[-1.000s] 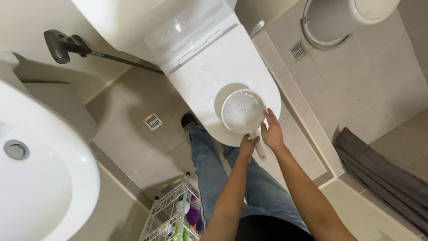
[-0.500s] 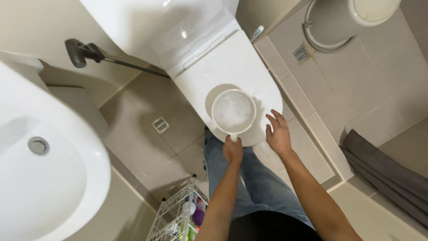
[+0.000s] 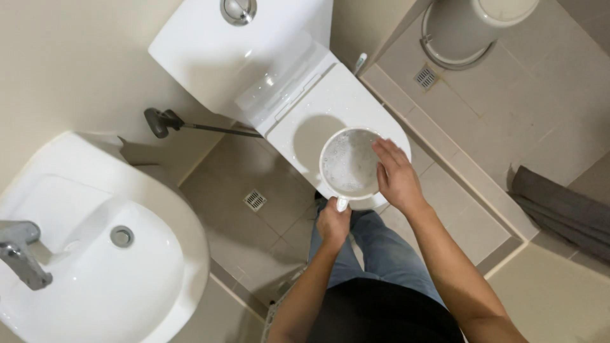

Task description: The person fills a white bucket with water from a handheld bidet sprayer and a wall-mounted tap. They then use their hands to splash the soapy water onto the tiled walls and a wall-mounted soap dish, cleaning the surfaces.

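The white dipper (image 3: 349, 162) of foamy water sits on the closed toilet lid (image 3: 318, 121), handle pointing near. The left hand (image 3: 333, 223) grips that handle; the right hand (image 3: 397, 174) rests spread open on the right rim.

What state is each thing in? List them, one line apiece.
Toilet lid: shut, bearing the dipper.
Dipper: upright, filled with foamy water.
Left hand: closed on the dipper's handle.
Right hand: fingers over the dipper's rim, whether dipping in cannot be told.
Sink: basin bare, drain open.
Tap: no water running.
Bucket: standing upright.
Grey cloth: lying crumpled.
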